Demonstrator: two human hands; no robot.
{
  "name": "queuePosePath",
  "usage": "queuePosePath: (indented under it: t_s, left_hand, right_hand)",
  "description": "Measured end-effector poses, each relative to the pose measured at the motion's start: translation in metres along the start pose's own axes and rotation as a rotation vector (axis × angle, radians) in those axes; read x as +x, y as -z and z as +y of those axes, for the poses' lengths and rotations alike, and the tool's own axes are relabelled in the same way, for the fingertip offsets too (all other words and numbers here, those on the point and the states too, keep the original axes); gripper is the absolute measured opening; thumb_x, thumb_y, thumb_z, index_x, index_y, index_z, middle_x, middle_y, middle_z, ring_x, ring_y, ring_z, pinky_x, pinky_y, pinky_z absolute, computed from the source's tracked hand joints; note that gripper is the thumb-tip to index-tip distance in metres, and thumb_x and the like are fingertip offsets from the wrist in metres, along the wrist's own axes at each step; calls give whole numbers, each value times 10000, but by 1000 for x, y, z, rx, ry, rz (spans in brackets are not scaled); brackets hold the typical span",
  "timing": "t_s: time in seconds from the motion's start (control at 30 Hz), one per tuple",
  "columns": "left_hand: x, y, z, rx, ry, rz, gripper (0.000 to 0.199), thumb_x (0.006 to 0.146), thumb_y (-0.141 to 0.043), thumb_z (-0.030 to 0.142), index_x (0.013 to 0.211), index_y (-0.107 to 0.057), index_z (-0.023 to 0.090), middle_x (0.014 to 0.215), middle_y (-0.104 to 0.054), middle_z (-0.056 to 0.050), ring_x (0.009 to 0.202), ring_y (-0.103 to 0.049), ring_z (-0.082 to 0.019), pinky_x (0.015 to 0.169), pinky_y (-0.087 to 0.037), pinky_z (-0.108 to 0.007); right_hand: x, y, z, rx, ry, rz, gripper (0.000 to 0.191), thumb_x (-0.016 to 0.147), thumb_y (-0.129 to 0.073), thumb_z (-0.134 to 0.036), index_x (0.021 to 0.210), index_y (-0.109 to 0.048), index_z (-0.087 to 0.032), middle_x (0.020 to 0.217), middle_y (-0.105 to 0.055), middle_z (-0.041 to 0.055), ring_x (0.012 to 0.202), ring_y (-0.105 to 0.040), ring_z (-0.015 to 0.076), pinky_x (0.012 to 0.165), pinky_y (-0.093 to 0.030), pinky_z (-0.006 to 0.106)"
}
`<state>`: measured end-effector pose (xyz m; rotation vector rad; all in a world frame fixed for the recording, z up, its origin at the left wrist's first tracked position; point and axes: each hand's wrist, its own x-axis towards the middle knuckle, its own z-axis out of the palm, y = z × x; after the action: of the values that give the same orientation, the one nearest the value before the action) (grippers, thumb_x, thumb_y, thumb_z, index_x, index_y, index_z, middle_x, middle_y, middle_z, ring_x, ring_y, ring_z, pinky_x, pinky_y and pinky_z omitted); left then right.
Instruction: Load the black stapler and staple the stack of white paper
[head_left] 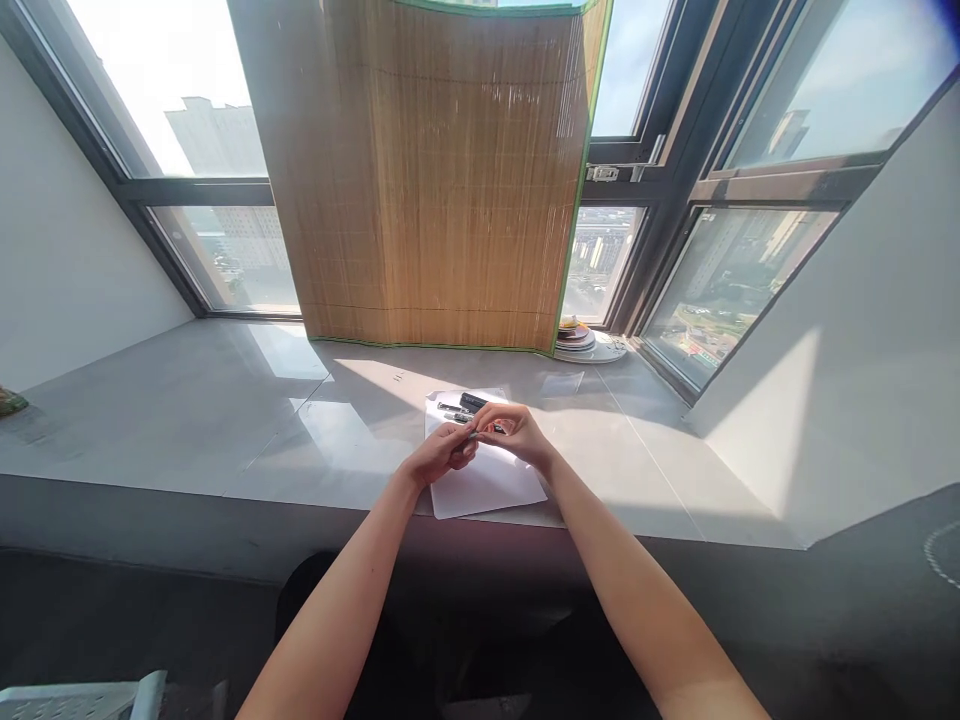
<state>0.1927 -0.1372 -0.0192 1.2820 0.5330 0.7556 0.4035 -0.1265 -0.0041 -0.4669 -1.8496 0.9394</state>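
My left hand (444, 452) and my right hand (517, 432) meet above a white sheet of paper (480, 492) on the window ledge. The left fingers are closed, and the right thumb and forefinger pinch at the same spot. Something small and dark seems to lie between them; its kind is too small to make out. Just beyond the fingers, on the paper, are a black pen-like item (472, 402) and thinner dark and silvery pen-like items (452, 410). A bit of red shows beneath my right hand, mostly hidden.
A bamboo blind (450, 200) with green edging hangs before the window. Stacked plates (577, 340) stand at the ledge's back right, with a clear flat piece (562, 384) nearer. The tiled ledge (360, 480) ends in front of me. A white slatted seat (82, 700) shows at lower left.
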Motion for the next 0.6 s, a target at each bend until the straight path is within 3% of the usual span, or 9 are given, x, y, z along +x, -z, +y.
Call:
queuePosePath:
  t_s: [0.07, 0.13, 0.2, 0.3, 0.43, 0.6]
  left_hand:
    - [1, 1, -1, -22, -4, 0, 701, 918, -681, 782, 601, -485, 187, 508, -288, 74, 480, -221, -68, 492, -151, -240]
    - [2, 3, -3, -67, -4, -4, 737, 926, -636, 811, 574, -399, 208, 530, -244, 81, 485, -190, -68, 490, -122, -250]
    - [3, 3, -4, -105, -6, -2, 766, 934, -617, 809, 556, -282, 233, 545, -180, 91, 489, -143, -68, 490, -90, -267]
    - [3, 1, -5, -71, -5, -5, 779, 947, -679, 714, 560, -194, 244, 544, -125, 98, 499, -108, -68, 508, -90, -284]
    - [0, -7, -6, 54, 25, -55, 773, 940, -719, 674, 562, -206, 236, 547, -147, 90, 531, -120, -74, 541, -118, -294]
    - [-4, -6, -2, 267, 80, -180, 779, 939, -674, 731, 514, -266, 221, 513, -204, 62, 534, -157, -87, 555, -129, -314]
  right_hand:
    - [0, -1, -2, -50, 9, 15, 319, 897, -844, -541, 867, -792, -228, 945, -795, 86, 890, -731, 249, 810, -599, 416]
    - [0, 2, -1, -128, 11, 123, 325, 898, -834, -548, 832, -799, -232, 923, -803, 88, 872, -734, 253, 782, -592, 410]
    - [0, 14, 2, -239, -21, 341, 340, 892, -818, -560, 803, -802, -232, 913, -809, 92, 851, -733, 255, 749, -579, 398]
    - [6, 49, 10, -454, -184, 639, 376, 839, -800, -590, 768, -802, -221, 860, -810, 94, 766, -718, 252, 723, -562, 392]
    - [20, 112, 29, -774, -379, 722, 349, 773, -792, -550, 681, -778, -213, 690, -760, 100, 691, -683, 270, 788, -546, 417]
    - [20, 161, 63, -958, -603, 752, 118, 732, -763, -316, 713, -772, -200, 812, -791, 153, 855, -716, 337, 876, -535, 443]
